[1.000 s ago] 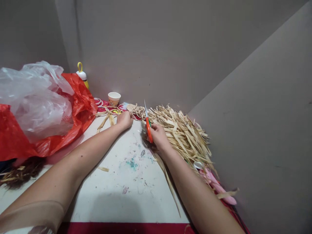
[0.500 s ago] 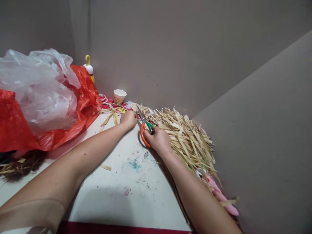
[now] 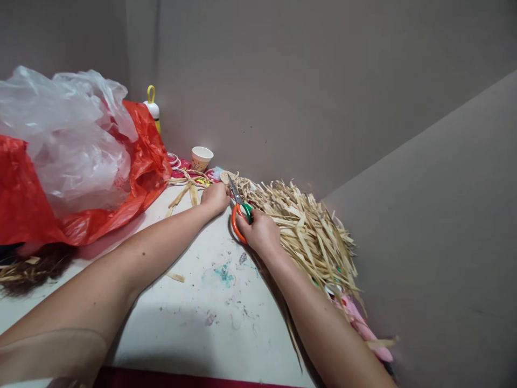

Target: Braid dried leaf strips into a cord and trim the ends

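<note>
My right hand [image 3: 262,230] grips a pair of scissors [image 3: 238,207] by its handles, one orange and one green. The blades point away from me and rest near the left end of a pile of dry straw-coloured strips [image 3: 313,231]. My left hand [image 3: 216,198] is closed just left of the blades, and what its fingers hold is hidden behind them. Behind the two hands lies a coil of braided fibre cord [image 3: 238,183], close to the scissor tips.
A paper cup [image 3: 201,159] stands near the wall. On the left, a red plastic bag [image 3: 149,156] holds crumpled clear plastic [image 3: 81,156], with a yellow-and-white bottle [image 3: 152,110] behind. Pink items [image 3: 363,323] lie at right. Paint stains mark the white table [image 3: 181,323].
The view has shifted slightly. My left hand has moved a little right towards the scissors, while my right hand keeps its grip on them.
</note>
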A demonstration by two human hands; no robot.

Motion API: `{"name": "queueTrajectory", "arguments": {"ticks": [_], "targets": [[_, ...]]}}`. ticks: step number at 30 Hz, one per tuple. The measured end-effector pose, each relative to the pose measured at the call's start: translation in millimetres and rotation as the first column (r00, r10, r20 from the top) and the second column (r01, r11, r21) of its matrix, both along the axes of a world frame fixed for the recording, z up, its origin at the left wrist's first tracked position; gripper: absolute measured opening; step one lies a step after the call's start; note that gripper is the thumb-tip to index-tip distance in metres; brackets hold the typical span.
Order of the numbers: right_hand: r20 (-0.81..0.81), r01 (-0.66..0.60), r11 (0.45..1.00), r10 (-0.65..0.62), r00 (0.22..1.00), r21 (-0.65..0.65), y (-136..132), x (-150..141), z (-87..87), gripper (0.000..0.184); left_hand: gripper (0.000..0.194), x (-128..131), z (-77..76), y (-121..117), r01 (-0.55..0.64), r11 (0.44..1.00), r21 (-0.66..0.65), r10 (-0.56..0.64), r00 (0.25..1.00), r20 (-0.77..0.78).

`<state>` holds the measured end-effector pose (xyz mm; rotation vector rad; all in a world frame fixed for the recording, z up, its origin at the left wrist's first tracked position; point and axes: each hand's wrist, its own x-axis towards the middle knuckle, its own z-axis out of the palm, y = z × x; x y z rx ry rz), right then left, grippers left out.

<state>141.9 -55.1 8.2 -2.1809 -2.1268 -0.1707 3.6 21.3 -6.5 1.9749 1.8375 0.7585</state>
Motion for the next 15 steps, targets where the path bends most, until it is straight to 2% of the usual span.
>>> {"name": "queueTrajectory", "arguments": {"ticks": [4, 9, 15], "targets": [[-0.008, -0.001, 0.998, 0.001, 1.000, -0.064, 2.7, -1.0, 1.9, 0.051, 0.020, 0.3, 0.2, -0.4, -0.014, 1.000, -0.006, 0.014, 1.000, -0.003], [-0.056, 0.027, 1.000, -0.027, 0.998, -0.010, 3.6, 0.4, 2.3, 0.051, 0.021, 0.3, 1.3, -1.8, -0.011, 1.000, 0.006, 0.011, 1.000, 0.018], [-0.032, 0.011, 0.998, -0.013, 0.999, -0.064, 1.6, -1.1, 4.1, 0.050, 0.020, 0.8, 0.5, -0.5, -0.022, 1.000, -0.002, 0.022, 1.000, 0.015]]}}
